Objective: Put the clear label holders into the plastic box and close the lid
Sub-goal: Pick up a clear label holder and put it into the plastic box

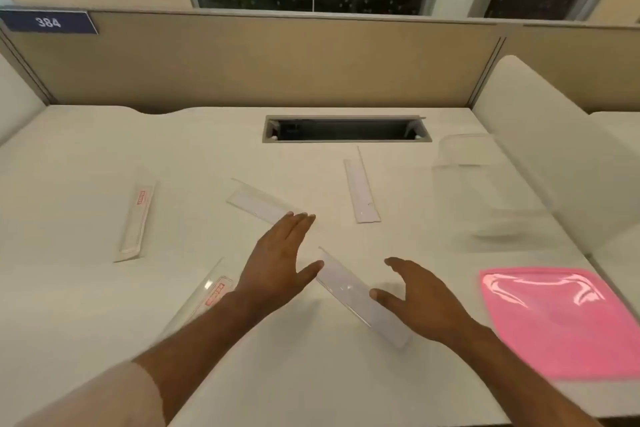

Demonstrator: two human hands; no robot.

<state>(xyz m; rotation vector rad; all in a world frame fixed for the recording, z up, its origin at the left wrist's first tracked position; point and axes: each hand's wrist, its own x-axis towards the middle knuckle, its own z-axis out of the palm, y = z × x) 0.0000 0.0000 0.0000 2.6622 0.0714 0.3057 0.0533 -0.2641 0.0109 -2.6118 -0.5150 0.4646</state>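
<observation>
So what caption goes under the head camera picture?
Two open hands, left hand and right hand, reach for a clear label holder on the desk.

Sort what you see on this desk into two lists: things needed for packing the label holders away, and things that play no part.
Needed:
five clear label holders on the desk, e.g. the one between the hands
clear plastic box
pink lid
left hand
right hand

No part:
cable slot in the desk
number sign 384
divider panel
</observation>
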